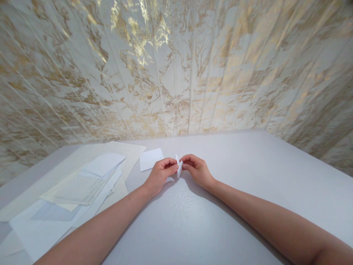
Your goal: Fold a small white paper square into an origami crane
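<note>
Between my hands, above the middle of the table, is a small folded piece of white paper [179, 169], seen nearly edge-on with its flaps spread apart. My left hand [162, 172] pinches it from the left, thumb toward me. From the right, the thumb and fingers of my right hand [199, 170] close on its other edge. A flat white sheet of paper [150, 159] lies on the table just behind and left of my left hand.
Loose papers [102, 163], some with writing [79, 188], overlap in a pile on the left of the pale table [234, 235]. At the table's far edge rises a white wall covering [176, 84] with gold patterns.
</note>
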Available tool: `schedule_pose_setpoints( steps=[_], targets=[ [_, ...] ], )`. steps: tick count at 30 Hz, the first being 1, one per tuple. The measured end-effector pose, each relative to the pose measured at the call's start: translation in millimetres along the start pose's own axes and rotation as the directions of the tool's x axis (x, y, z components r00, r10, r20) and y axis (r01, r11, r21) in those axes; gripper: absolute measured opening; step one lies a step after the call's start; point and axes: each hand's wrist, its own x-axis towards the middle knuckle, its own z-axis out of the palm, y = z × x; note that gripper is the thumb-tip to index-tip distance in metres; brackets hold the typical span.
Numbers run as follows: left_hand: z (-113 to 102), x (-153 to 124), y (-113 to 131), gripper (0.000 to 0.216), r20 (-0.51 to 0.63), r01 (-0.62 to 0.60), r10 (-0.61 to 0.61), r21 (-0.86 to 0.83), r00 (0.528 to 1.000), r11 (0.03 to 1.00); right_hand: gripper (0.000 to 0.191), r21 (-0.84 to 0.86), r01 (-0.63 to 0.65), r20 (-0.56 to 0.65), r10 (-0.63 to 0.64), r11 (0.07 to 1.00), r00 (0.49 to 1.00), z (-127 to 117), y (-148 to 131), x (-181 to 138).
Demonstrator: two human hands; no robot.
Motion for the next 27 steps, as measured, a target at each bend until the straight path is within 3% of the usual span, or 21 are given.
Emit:
schedule_pose_setpoints(
  steps=[9, 14, 18, 21, 24, 27],
  targets=[
    [-1.5, 0.9, 1.3, 0.016, 0.047, 0.061, -0.058, -0.071, 0.997, 0.996, 0.008, 0.033, -0.035, -0.003, 0.035, 0.999, 0.999, -0.8, -2.4, 0.7],
    [-0.2, -1.5, 4.9, 0.017, 0.013, -0.036, 0.034, 0.169, 0.999, 0.985, 0.008, 0.034, -0.048, -0.01, 0.049, 0.998, 0.999, -1.4, -1.5, 2.0],
    [0.3, -3.4, 5.3, 0.016, -0.025, -0.11, 0.131, 0.403, 0.991, 0.909, 0.006, -0.118, 0.004, -0.077, -0.013, 0.993, 0.997, 0.4, 0.1, 2.1],
    [0.4, -3.0, 2.8, 0.015, -0.049, -0.16, 0.208, 0.479, 0.977, 0.863, 0.002, -0.335, 0.117, -0.12, -0.165, 0.935, 0.979, 1.9, -2.1, 1.6],
    [0.2, -2.4, 1.1, 0.013, -0.075, -0.177, 0.246, 0.498, 0.966, 0.849, 0.004, -0.506, 0.202, -0.052, -0.264, 0.838, 0.963, 2.4, -5.5, -0.7],
    [-0.4, -2.7, 1.8, 0.011, -0.099, -0.194, 0.282, 0.513, 0.954, 0.836, 0.01, -0.516, 0.253, 0.047, -0.268, 0.818, 0.962, 3.3, -7.5, -4.9]
  ],
)
